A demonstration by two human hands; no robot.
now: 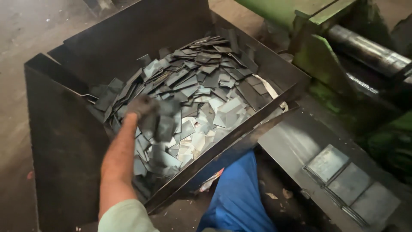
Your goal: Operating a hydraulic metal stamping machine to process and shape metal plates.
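My left hand [140,107], in a dark glove, reaches into a big dark steel bin [68,141]. Its fingers are closed on a few grey metal plates [165,124], blurred and held just above the heap. The bin holds a pile of several flat, roughly square metal plates [210,81], dark at the back and shinier near the front. My bare forearm [118,159] and pale green sleeve come in from the lower left. My right hand is out of view.
A green machine [317,47] with a steel roller [369,49] stands to the right of the bin. Three square plates [349,184] lie in a row on its dark bench at the lower right. My blue trouser leg [238,197] is below the bin's front wall.
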